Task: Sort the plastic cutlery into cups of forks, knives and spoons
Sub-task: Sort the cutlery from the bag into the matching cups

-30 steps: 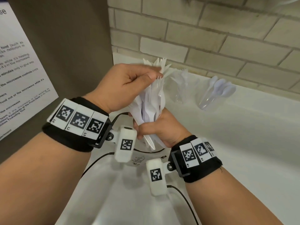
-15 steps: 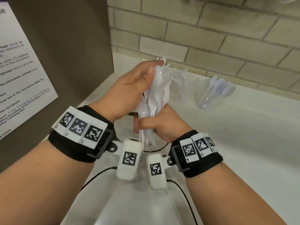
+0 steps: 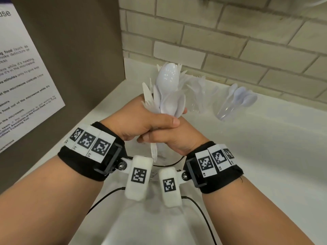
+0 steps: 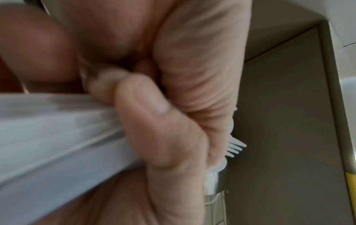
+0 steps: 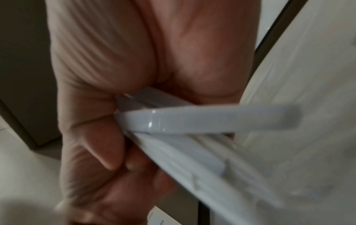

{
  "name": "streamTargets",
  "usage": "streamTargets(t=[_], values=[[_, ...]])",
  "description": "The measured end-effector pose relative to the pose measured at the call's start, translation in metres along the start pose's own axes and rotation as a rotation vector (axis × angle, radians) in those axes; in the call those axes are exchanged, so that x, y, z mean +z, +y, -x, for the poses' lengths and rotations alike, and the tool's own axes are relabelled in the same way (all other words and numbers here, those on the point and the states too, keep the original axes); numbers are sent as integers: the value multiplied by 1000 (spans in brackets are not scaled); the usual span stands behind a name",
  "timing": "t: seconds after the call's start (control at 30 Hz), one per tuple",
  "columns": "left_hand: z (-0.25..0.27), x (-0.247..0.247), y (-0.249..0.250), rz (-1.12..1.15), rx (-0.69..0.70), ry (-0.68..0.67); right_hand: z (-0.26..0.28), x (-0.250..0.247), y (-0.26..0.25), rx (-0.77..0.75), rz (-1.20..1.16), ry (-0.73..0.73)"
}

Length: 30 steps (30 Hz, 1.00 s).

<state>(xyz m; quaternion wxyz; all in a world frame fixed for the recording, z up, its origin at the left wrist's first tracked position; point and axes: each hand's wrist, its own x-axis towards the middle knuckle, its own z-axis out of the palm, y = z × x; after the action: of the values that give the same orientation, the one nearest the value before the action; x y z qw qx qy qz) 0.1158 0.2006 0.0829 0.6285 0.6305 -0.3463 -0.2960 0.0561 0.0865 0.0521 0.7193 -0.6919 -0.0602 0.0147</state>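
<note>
**A:** White counter (image 3: 265,156) in a corner, brick wall (image 3: 230,41) behind, printed notice (image 3: 26,76) on the left panel. Where's the cutlery?

**B:** Most of it is in my fists. Mixed bundle of plastic cutlery (image 3: 166,96) stands upright over the counter, spoon bowl on top, fork tines and knife tips fanning out behind it. My right hand (image 3: 169,138) wraps the handles low down; my left hand (image 3: 141,119) is curled round the bundle just above, thumb laid across the front. Both closed tight on it, touching each other.

**A:** Anything sorted?

**B:** Some. Clear cup with spoons (image 3: 235,101) stands by the wall; cup with forks (image 3: 201,92) just left of it. Fork cup is partly hidden by the bundle, so no count.

**A:** Knife cup?

**B:** Can't see one. Clear rim below my wrists, can't tell what it is.

**A:** Progress?

**B:** I'd say early to middle. Thick bundle unsorted, so most picking is left.
</note>
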Motion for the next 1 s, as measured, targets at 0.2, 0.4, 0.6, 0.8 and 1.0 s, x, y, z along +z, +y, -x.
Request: streamTargets(t=[0.2, 0.4, 0.6, 0.8, 1.0], values=[[-5, 1, -1, 30, 91, 179, -7, 3, 1, 62, 138, 161], [-3, -3, 2, -118, 72, 22, -1, 9, -4, 47, 33, 65], [-10, -9, -2, 219, 73, 487, 1, -21, -19, 138, 306, 181], [-8, -11, -13, 64, 29, 322, -6, -18, -55, -381, 210, 613], [-3, -14, -22, 277, 4, -15, -12, -10, -66, -379, 324, 622]])
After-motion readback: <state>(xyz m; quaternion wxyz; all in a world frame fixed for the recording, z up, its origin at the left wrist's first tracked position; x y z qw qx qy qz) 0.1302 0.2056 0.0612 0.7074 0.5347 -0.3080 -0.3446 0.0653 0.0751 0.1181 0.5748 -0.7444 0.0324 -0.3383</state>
